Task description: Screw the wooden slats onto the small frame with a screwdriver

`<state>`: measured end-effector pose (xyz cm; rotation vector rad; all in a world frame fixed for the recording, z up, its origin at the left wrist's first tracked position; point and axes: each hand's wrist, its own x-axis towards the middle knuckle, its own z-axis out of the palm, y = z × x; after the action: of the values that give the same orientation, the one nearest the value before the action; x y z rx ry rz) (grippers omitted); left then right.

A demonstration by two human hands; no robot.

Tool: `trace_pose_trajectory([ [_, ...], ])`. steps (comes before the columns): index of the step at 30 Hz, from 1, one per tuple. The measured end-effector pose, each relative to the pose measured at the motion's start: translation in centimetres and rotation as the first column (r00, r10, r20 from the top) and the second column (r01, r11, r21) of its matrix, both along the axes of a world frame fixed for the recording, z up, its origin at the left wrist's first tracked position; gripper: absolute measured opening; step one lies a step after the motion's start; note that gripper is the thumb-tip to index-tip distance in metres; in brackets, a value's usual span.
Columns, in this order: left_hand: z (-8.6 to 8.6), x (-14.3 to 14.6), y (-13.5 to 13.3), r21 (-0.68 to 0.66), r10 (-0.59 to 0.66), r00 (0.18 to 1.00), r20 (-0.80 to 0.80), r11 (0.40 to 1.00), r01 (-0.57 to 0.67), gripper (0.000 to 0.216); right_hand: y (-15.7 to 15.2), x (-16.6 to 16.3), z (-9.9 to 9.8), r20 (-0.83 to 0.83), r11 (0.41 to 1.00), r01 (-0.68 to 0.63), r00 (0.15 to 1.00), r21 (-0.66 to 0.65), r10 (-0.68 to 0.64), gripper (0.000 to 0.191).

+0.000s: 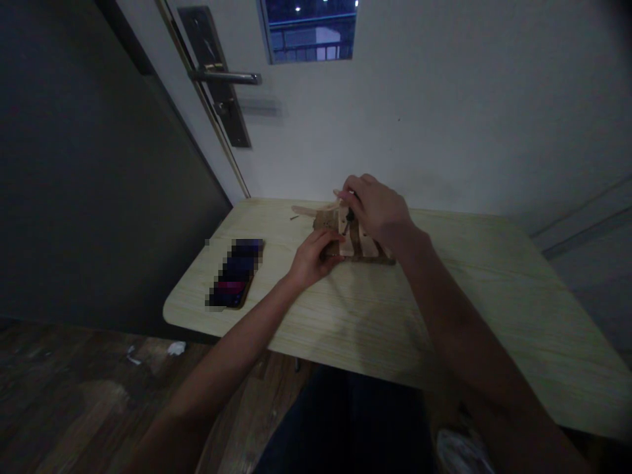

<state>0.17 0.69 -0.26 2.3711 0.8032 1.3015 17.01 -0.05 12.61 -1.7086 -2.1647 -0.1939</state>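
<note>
The right hand [378, 204] grips a dark-handled screwdriver [350, 214] from above, its shaft slanting down toward the pale wooden pieces on a brown wooden board [356, 240]. The left hand [316, 257] grasps the left part of that board, thumb at the near edge and fingertips beside the shaft's lower end. The board lies on the worktop [484, 276], toward its far side. A small, thin piece [295, 217] lies just left of it; a phone [237, 273] rests farther left, apart from both hands.
</note>
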Motion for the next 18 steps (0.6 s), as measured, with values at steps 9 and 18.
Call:
trace_pose_trajectory([
  [9,0.1,0.0,0.0,0.009,0.001,1.0,-0.001,1.0,-0.001,0.029,0.2,0.9,-0.7,-0.126,0.985,-0.174,0.977,-0.01,0.172,0.033],
  [18,0.1,0.0,0.0,0.036,-0.013,1.0,0.016,0.999,0.013,0.028,1.1,0.9,-0.8,-0.131,0.99,-0.115,0.984,0.078,0.125,0.043],
])
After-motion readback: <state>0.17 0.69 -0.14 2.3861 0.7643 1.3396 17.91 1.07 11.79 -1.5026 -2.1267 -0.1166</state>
